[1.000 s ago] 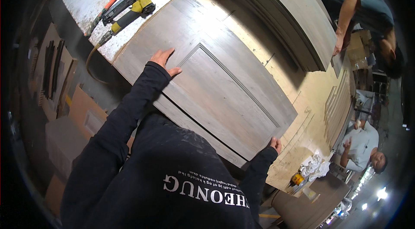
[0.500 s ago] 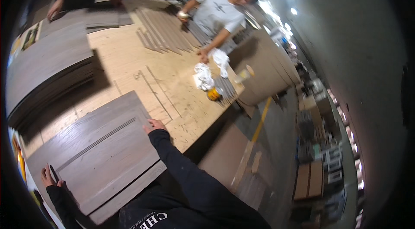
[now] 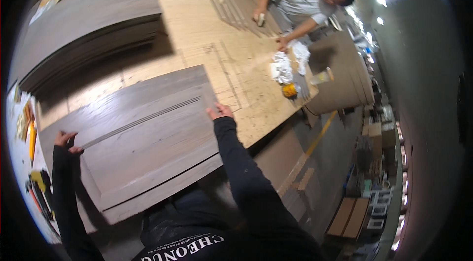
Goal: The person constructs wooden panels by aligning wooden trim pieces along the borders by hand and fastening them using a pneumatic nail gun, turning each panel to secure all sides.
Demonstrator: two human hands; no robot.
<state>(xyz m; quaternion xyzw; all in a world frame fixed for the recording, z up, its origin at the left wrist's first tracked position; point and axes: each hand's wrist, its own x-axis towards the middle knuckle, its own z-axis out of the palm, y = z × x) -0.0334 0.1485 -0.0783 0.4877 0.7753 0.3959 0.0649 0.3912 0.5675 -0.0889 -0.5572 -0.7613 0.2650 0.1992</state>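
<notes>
A large grey wood-grain door panel (image 3: 143, 133) with a recessed frame lies flat on the plywood workbench (image 3: 221, 54) in front of me. My left hand (image 3: 66, 141) rests on the panel's left edge with fingers spread over it. My right hand (image 3: 220, 111) holds the panel's right edge, fingers curled on its corner. Both my arms are in black sleeves and reach out from the lower edge of the view.
A tall stack of grey panels (image 3: 93, 29) lies at the far left of the bench. Another person (image 3: 300, 0) in a grey shirt works at the far end, near white rags (image 3: 285, 66) and a yellow object (image 3: 289, 90). Yellow tools (image 3: 37, 182) lie at my left.
My head has swung right, so the view has rotated. The panel has moved a little along the bench, and both hands stay on its two edges.
</notes>
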